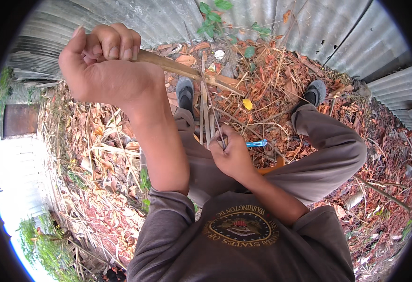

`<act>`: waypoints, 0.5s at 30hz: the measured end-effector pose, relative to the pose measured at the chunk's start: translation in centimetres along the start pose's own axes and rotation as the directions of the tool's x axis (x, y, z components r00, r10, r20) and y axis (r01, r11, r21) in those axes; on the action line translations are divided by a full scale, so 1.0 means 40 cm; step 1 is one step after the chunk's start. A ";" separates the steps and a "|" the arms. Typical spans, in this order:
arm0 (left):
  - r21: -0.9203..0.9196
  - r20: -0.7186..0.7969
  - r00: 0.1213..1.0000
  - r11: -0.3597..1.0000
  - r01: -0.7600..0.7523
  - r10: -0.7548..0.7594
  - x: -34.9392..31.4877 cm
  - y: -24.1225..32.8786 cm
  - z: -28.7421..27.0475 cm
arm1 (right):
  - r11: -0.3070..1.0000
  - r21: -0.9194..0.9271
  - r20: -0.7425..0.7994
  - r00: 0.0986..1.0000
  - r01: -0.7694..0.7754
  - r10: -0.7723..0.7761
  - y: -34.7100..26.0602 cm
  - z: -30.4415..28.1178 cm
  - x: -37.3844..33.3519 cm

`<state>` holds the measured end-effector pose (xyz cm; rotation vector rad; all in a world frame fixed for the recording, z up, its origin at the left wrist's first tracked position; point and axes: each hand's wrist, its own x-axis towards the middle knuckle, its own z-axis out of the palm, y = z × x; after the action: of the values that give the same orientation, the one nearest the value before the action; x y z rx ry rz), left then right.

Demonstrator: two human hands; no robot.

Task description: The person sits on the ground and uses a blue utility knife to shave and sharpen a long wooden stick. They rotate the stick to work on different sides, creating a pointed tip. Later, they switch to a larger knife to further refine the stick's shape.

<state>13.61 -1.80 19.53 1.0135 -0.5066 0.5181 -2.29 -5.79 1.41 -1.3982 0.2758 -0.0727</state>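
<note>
My left hand (107, 56), raised at the upper left, is closed around a brown wooden stick (182, 69). The stick slants down to the right, its far end over the dry leaves. Nearer the middle my right hand (232, 152) makes a fist around a thin dark rod or stem (211, 103), which runs up across the wooden stick. Pale narrow strips of wood (207, 115) stand just beyond this fist; whether it grips them too is unclear. A shiny blue piece (256, 143) shows beside the right hand, and an orange piece (273, 167) lies partly hidden by my wrist.
Dry leaves and twigs (281, 75) cover the ground around my shoes (315, 93). Corrugated metal sheets (347, 37) stand ahead, with a green plant (210, 21) against them. A yellow leaf (247, 104) lies past the stick's end. A branch (384, 192) is at the right.
</note>
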 end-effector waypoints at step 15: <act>-0.102 0.044 0.999 0.995 -0.019 0.024 -0.029 0.000 -0.001 | 0.986 0.086 -0.057 0.987 -0.143 0.148 -0.048 -0.090 -0.013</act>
<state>12.72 -1.94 18.81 0.9253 -0.5792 0.4842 -3.40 -9.47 2.84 -1.2921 0.4224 -0.0070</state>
